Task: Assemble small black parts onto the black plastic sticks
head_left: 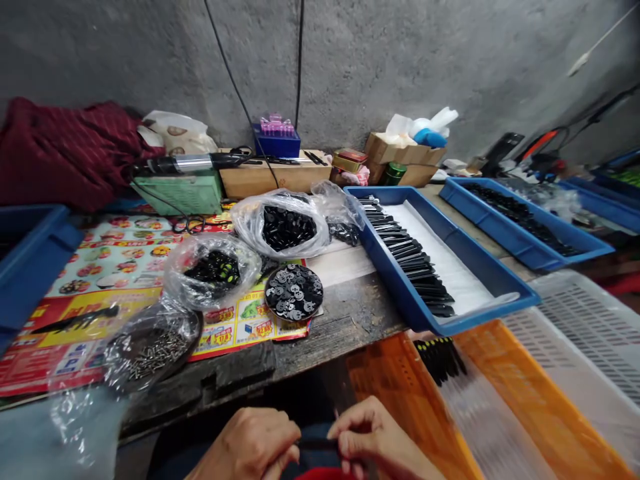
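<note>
At the bottom of the head view, my left hand (257, 437) is closed around one end of a slim black piece (317, 444). My right hand (367, 437) pinches the other end between thumb and fingers. Held level between the hands, the piece is mostly covered by them, and its exact kind cannot be made out. Ahead on the bench lie a round dish of small skull-shaped metal plates (294, 292), a plastic bag of black parts (287, 227), a bag of black and yellow-green parts (215, 268) and a bag of small metal pins or screws (157, 352).
A blue tray (493, 277) with a row of slim black pieces stands at the right. Below it is an orange crate (540, 390) holding black pieces with yellow ends. A black power tool (193, 163) rests on a green box (180, 193). Another blue bin (37, 267) flanks the left.
</note>
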A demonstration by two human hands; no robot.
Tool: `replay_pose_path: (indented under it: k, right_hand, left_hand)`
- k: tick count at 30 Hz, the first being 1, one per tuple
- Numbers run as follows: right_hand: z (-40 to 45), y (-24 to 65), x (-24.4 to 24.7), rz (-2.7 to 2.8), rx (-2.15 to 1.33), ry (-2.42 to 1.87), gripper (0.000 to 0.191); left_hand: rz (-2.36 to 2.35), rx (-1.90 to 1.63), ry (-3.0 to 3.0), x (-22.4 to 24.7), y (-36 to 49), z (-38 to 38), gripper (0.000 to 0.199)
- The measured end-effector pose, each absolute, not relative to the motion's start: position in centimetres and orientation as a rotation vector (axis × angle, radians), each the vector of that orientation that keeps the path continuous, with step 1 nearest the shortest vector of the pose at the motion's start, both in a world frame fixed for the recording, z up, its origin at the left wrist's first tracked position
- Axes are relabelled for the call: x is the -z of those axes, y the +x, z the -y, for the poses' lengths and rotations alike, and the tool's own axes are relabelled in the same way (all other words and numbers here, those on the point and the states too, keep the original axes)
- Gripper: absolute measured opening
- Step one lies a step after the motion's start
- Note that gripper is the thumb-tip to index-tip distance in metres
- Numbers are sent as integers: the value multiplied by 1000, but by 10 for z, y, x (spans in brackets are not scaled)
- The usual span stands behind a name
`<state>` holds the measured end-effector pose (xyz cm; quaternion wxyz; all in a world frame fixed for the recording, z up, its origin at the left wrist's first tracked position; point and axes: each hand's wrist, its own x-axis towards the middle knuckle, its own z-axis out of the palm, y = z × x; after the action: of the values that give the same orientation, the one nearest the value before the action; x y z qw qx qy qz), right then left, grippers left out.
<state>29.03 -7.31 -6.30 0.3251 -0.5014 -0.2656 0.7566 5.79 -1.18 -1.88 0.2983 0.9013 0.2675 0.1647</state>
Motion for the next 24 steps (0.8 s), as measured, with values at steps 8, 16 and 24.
replay_pose_path:
  k: [8, 16, 24]
  right_hand:
    - [64, 284, 68, 95, -1729, -994, 38]
    - [66, 277, 72, -173, -1944, -651, 37]
    - [67, 270, 76, -248, -2050, -459, 39]
  left_hand:
    - [-680, -428, 2264, -7, 64, -20, 24]
    - [-1087, -611, 2495, -14, 80, -103, 22]
    - [-1107, -558, 2570, 5, 89, -111, 22]
